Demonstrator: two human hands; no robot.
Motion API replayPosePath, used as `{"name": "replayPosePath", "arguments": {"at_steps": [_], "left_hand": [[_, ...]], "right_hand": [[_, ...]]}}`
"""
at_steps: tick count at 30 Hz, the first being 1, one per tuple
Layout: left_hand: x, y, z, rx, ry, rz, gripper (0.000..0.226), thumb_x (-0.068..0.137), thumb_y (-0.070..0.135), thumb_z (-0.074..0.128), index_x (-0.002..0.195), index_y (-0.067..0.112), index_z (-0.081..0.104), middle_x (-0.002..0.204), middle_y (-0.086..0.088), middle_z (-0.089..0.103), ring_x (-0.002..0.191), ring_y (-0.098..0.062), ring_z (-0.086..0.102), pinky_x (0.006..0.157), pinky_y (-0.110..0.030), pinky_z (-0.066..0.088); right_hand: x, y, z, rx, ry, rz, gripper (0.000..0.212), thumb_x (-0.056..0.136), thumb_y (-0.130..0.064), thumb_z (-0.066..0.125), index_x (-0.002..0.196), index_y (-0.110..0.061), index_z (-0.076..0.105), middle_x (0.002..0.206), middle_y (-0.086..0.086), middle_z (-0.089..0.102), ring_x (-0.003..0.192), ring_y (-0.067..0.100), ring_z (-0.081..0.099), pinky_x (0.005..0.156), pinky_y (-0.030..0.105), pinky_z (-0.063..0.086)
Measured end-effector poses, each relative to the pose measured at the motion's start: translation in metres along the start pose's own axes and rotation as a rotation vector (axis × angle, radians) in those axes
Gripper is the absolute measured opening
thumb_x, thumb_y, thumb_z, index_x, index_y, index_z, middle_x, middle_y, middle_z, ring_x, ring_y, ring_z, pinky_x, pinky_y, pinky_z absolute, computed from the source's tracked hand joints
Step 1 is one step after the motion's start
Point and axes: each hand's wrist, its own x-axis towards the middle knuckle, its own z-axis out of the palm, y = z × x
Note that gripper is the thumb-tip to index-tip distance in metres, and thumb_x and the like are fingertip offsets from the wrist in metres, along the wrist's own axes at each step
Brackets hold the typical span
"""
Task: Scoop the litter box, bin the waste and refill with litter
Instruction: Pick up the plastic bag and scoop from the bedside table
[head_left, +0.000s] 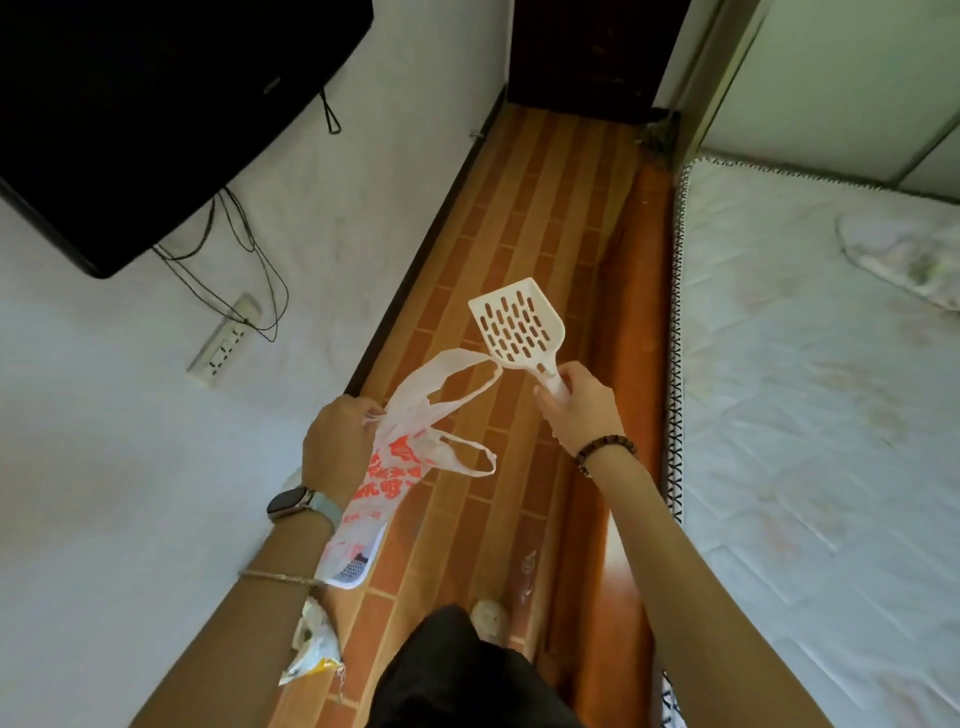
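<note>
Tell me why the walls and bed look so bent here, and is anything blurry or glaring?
Head view: the wide-angle lens bows the wall and mattress edge outward; the light is soft and dim, without hard shadows; a bright patch glares on the wooden bed side; the scoop in the right hand and plastic bag in the left hand look sharp.

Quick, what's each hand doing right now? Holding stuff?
Left hand: closed, gripping the white plastic bag with red print.
Right hand: closed around the handle of the white litter scoop.
</note>
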Motion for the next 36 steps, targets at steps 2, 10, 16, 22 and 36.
{"name": "replayPosePath", "arguments": {"at_steps": [2, 10, 16, 22, 36], "left_hand": [[0.024, 0.003, 0.008, -0.019, -0.018, -0.007, 0.015, 0.092, 0.021, 0.060, 0.101, 0.013, 0.069, 0.096, -0.007, 0.067, 0.085, -0.025, 0.065, 0.074, -0.035, 0.055], [0.135, 0.010, 0.042, -0.043, -0.078, -0.015, 0.016, 0.089, 0.034, 0.065, 0.097, 0.020, 0.067, 0.089, 0.002, 0.066, 0.077, -0.018, 0.065, 0.070, -0.030, 0.058], [0.233, 0.022, 0.064, -0.067, -0.094, -0.026, 0.010, 0.090, 0.026, 0.065, 0.097, 0.019, 0.067, 0.089, 0.000, 0.068, 0.077, -0.019, 0.065, 0.066, -0.025, 0.055], [0.309, 0.023, 0.070, -0.078, -0.128, -0.105, 0.007, 0.088, 0.035, 0.067, 0.092, 0.031, 0.064, 0.086, 0.010, 0.068, 0.073, -0.012, 0.066, 0.066, -0.033, 0.060], [0.403, 0.004, 0.086, -0.100, 0.125, -0.481, 0.013, 0.090, 0.013, 0.060, 0.094, 0.019, 0.071, 0.097, -0.005, 0.068, 0.088, -0.026, 0.064, 0.078, -0.035, 0.053]], "right_hand": [[0.023, -0.002, -0.004, 0.000, 0.007, 0.008, 0.030, 0.091, -0.033, 0.058, 0.117, -0.018, 0.052, 0.092, -0.004, 0.063, 0.069, 0.014, 0.064, 0.064, 0.032, 0.059], [0.129, -0.017, -0.001, -0.018, -0.019, 0.042, 0.028, 0.091, -0.034, 0.058, 0.113, -0.017, 0.053, 0.092, 0.000, 0.065, 0.069, 0.014, 0.065, 0.067, 0.036, 0.060], [0.228, -0.042, -0.009, -0.065, -0.031, 0.038, 0.030, 0.091, -0.035, 0.056, 0.115, -0.016, 0.053, 0.091, 0.000, 0.065, 0.069, 0.015, 0.065, 0.065, 0.035, 0.059], [0.316, -0.078, -0.014, -0.102, -0.059, 0.004, 0.028, 0.092, -0.032, 0.056, 0.114, -0.016, 0.053, 0.096, 0.001, 0.067, 0.076, 0.017, 0.066, 0.071, 0.035, 0.059], [0.508, -0.160, 0.049, -0.326, -0.440, -0.356, 0.029, 0.091, -0.027, 0.057, 0.117, -0.016, 0.053, 0.090, -0.003, 0.062, 0.082, 0.018, 0.063, 0.073, 0.033, 0.055]]}}
